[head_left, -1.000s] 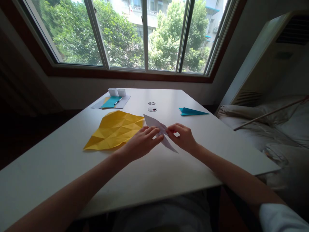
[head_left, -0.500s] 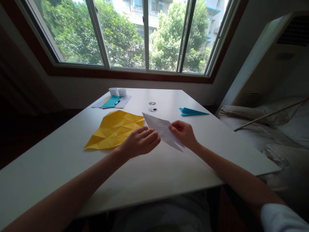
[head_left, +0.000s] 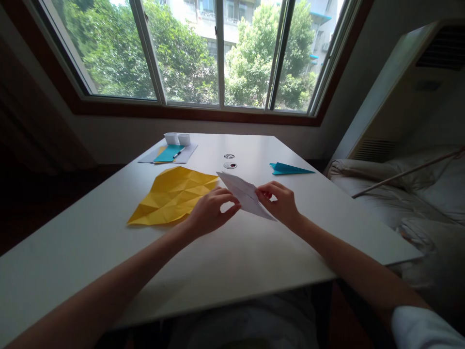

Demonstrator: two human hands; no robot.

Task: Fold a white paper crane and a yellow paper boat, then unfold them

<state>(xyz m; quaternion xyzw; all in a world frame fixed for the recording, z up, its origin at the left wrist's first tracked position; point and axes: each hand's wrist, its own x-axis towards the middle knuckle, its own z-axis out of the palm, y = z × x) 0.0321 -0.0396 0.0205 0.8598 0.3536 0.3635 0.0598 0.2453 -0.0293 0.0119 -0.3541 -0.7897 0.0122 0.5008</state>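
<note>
Between my hands, above the white table (head_left: 232, 261), is a folded sheet of white paper (head_left: 241, 191), its pointed end directed away to the left. My right hand (head_left: 278, 201) pinches its right edge between thumb and fingers. On the other side, my left hand (head_left: 214, 208) curls thumb and fingertips together at the paper's left edge, pinching it there. A creased yellow sheet of paper (head_left: 170, 196) lies unfolded on the table, partly behind my left hand. To the right rests a folded blue paper plane (head_left: 290, 168).
At the far left stand two small white containers (head_left: 177, 139) beside blue paper (head_left: 169, 153) and a pen (head_left: 179, 152) on white sheets. Two round discs (head_left: 229, 165) sit mid-table. Beyond are a window, and at right a covered sofa (head_left: 363, 179) with a stick.
The white paper has tilted, and its lower flaps now lie closer together. My left hand has turned, with its thumb now visible below the fingers. My right fingers have shifted slightly along the edge.
</note>
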